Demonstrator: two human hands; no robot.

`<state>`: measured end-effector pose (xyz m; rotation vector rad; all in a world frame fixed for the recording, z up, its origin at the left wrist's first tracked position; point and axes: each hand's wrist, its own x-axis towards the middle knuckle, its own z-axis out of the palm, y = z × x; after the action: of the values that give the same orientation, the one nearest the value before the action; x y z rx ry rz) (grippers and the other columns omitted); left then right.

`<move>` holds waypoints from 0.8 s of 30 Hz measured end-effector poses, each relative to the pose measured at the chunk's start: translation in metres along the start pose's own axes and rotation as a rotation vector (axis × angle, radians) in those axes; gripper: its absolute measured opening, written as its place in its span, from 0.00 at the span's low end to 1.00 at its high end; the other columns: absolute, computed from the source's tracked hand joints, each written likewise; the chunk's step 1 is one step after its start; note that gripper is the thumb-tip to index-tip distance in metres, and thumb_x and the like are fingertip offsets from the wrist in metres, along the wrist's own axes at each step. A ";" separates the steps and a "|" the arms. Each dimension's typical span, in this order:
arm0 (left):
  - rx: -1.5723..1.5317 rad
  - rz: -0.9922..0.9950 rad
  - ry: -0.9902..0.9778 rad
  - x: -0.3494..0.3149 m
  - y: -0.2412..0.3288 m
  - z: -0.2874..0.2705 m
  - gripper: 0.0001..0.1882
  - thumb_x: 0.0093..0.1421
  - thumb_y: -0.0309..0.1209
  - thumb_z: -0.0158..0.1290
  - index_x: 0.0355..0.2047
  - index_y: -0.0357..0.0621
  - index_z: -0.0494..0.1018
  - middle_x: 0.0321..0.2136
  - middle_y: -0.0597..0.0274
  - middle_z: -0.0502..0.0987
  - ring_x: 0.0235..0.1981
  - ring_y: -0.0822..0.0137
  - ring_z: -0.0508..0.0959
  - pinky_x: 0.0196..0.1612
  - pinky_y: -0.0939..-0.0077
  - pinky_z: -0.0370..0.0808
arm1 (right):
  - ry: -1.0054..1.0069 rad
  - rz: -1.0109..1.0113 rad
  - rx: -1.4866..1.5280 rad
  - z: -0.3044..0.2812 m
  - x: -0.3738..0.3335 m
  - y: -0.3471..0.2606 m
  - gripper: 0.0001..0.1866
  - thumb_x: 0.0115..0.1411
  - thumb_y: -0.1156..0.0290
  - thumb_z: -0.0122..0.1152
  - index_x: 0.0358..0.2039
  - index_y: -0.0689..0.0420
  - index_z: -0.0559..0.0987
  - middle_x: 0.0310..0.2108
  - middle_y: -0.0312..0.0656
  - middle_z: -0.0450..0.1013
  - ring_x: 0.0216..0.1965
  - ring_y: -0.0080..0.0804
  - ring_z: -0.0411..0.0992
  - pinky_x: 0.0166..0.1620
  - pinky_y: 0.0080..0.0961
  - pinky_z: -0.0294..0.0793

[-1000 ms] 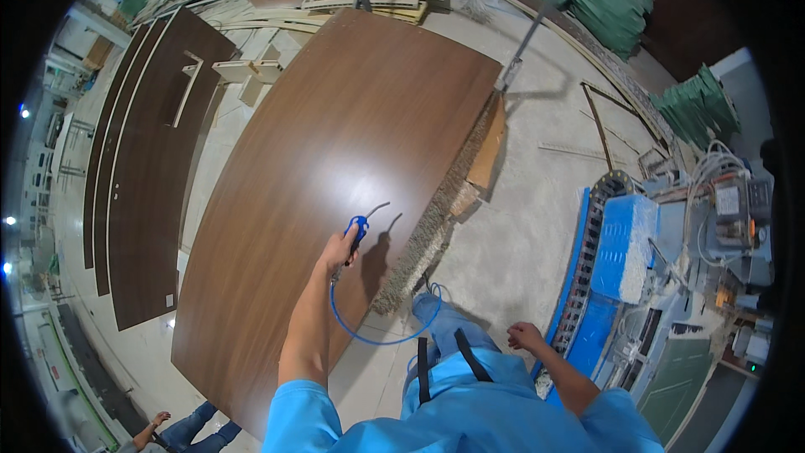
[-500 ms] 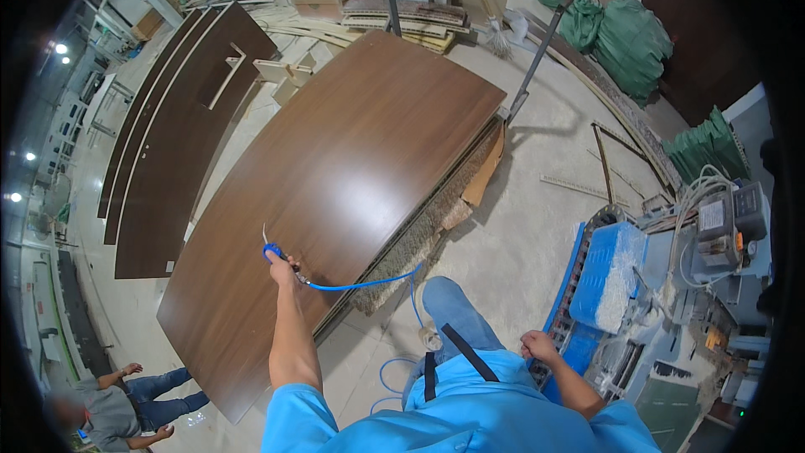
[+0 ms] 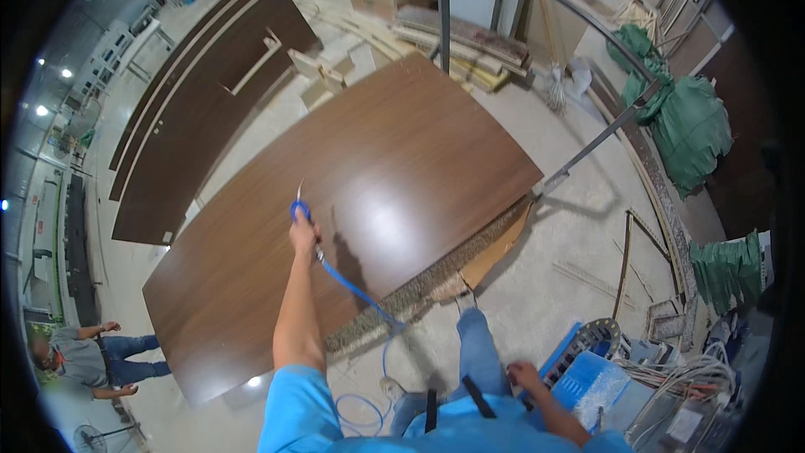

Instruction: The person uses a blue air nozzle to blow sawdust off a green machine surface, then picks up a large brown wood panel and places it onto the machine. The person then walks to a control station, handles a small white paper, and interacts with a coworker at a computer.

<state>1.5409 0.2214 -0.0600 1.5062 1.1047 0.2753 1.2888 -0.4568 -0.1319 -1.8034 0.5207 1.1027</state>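
Note:
My left hand [image 3: 303, 235] is closed round a blue air blow gun [image 3: 299, 209], its thin curved nozzle pointing away from me. The gun is held above a large brown wood-grain panel [image 3: 394, 134], the top of a stack. A blue hose [image 3: 348, 283] runs from the gun's handle over the panel's near edge and down to coils on the floor. My right hand [image 3: 524, 376] hangs at my right side, beside the blue part of a machine. Its fingers look loosely curled, and nothing shows in them.
More dark brown panels [image 3: 201, 117] lie at the far left. A metal frame rail [image 3: 599, 138] rises beyond the stack's right end. Green sacks [image 3: 689, 130] are at the right. The machine's blue tray [image 3: 587, 382] holds pale shavings. Another person [image 3: 92, 359] stands at the lower left.
My left hand has moved the blow gun farther forward over the panel, and the hose now stretches straighter. The view has shifted and turned. My right hand stays low at my side.

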 end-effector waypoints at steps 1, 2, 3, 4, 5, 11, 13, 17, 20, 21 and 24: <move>0.036 0.001 -0.033 0.005 0.008 0.031 0.34 0.71 0.62 0.41 0.26 0.42 0.70 0.14 0.63 0.70 0.13 0.68 0.71 0.17 0.69 0.70 | -0.025 0.041 0.008 -0.023 0.001 -0.017 0.12 0.68 0.69 0.56 0.45 0.62 0.80 0.31 0.44 0.79 0.28 0.32 0.79 0.30 0.30 0.79; 0.070 0.041 -0.042 0.010 0.018 0.064 0.35 0.71 0.62 0.41 0.25 0.41 0.71 0.14 0.62 0.71 0.13 0.67 0.72 0.18 0.68 0.71 | -0.035 0.110 0.029 -0.049 0.008 -0.040 0.12 0.68 0.69 0.55 0.43 0.62 0.81 0.30 0.43 0.79 0.28 0.32 0.79 0.31 0.29 0.80; 0.124 0.037 -0.046 0.016 0.027 0.096 0.35 0.72 0.61 0.41 0.25 0.40 0.71 0.15 0.61 0.73 0.14 0.67 0.73 0.18 0.67 0.72 | 0.016 0.027 -0.002 -0.075 0.021 -0.063 0.12 0.68 0.68 0.55 0.43 0.62 0.81 0.29 0.43 0.79 0.28 0.32 0.79 0.31 0.29 0.80; 0.126 0.076 -0.077 0.017 0.032 0.121 0.35 0.72 0.61 0.41 0.25 0.39 0.71 0.15 0.61 0.73 0.14 0.66 0.74 0.19 0.67 0.72 | 0.045 0.013 -0.032 -0.099 0.024 -0.079 0.12 0.68 0.68 0.55 0.43 0.62 0.82 0.29 0.43 0.80 0.28 0.31 0.79 0.32 0.28 0.80; 0.147 0.085 -0.114 0.017 0.037 0.147 0.35 0.72 0.61 0.42 0.25 0.39 0.72 0.15 0.60 0.74 0.15 0.66 0.75 0.19 0.66 0.73 | 0.097 0.049 -0.065 -0.121 0.027 -0.092 0.12 0.69 0.68 0.55 0.42 0.62 0.82 0.29 0.43 0.80 0.27 0.31 0.79 0.32 0.28 0.80; 0.404 0.152 -0.450 -0.035 0.057 0.236 0.42 0.69 0.65 0.40 0.23 0.34 0.76 0.15 0.54 0.76 0.16 0.60 0.80 0.22 0.63 0.78 | 0.175 -0.087 -0.514 -0.194 0.060 -0.141 0.12 0.66 0.67 0.56 0.40 0.61 0.83 0.30 0.46 0.81 0.29 0.31 0.82 0.33 0.31 0.81; 0.442 0.096 -0.577 -0.079 0.039 0.240 0.41 0.69 0.65 0.42 0.24 0.35 0.77 0.15 0.54 0.76 0.16 0.60 0.80 0.22 0.63 0.78 | 0.102 -0.052 -0.524 -0.196 0.073 -0.146 0.12 0.66 0.68 0.54 0.40 0.61 0.83 0.29 0.46 0.81 0.28 0.31 0.82 0.33 0.30 0.80; 0.482 0.047 -0.634 -0.209 -0.049 0.201 0.23 0.63 0.49 0.59 0.47 0.41 0.77 0.34 0.45 0.83 0.37 0.49 0.84 0.42 0.52 0.80 | -0.091 0.074 -0.207 -0.180 0.098 -0.149 0.12 0.68 0.69 0.55 0.39 0.62 0.84 0.27 0.41 0.79 0.23 0.31 0.77 0.30 0.30 0.79; 0.642 0.031 -0.392 -0.319 -0.147 0.148 0.20 0.59 0.42 0.61 0.48 0.47 0.77 0.41 0.46 0.82 0.47 0.44 0.81 0.51 0.48 0.76 | -0.296 -0.074 -0.381 -0.182 0.106 -0.151 0.11 0.69 0.68 0.58 0.41 0.62 0.83 0.29 0.40 0.79 0.28 0.28 0.76 0.33 0.27 0.77; 0.657 -0.021 -0.335 -0.354 -0.183 0.128 0.20 0.57 0.41 0.61 0.48 0.49 0.77 0.43 0.47 0.83 0.49 0.45 0.80 0.52 0.49 0.75 | -0.286 -0.085 -0.436 -0.185 0.107 -0.154 0.11 0.69 0.68 0.59 0.42 0.62 0.83 0.30 0.40 0.79 0.30 0.26 0.76 0.34 0.26 0.76; 0.607 -0.457 -0.082 -0.449 -0.289 0.067 0.29 0.58 0.47 0.62 0.59 0.56 0.73 0.50 0.48 0.81 0.54 0.47 0.79 0.54 0.50 0.76 | -0.300 -0.101 -0.457 -0.211 0.103 -0.167 0.11 0.69 0.66 0.60 0.42 0.61 0.83 0.31 0.38 0.79 0.32 0.23 0.74 0.34 0.23 0.74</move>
<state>1.2166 -0.1991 -0.1497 1.7024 1.5066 -0.4744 1.5601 -0.5493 -0.1030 -1.9695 -0.0069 1.4745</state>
